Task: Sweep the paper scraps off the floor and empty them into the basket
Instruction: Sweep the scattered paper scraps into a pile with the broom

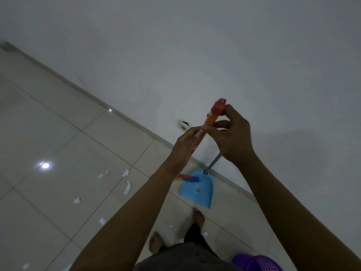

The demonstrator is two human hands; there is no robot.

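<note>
Head view: both hands hold an orange broom handle [207, 125] near its red cap. The right hand [232, 137] curls round the top, the left hand [186, 142] pinches just below. Paper scraps [127, 187] lie scattered on the tiles, with a blue dustpan [197, 189] by the wall and a purple basket [257, 263] at the bottom edge. Sweeping looks not yet begun — next, bring the bristles to the scraps.

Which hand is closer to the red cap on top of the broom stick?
Right. The right hand grips the stick just below the red cap, right beside it; the left hand pinches the stick farther down.
</note>
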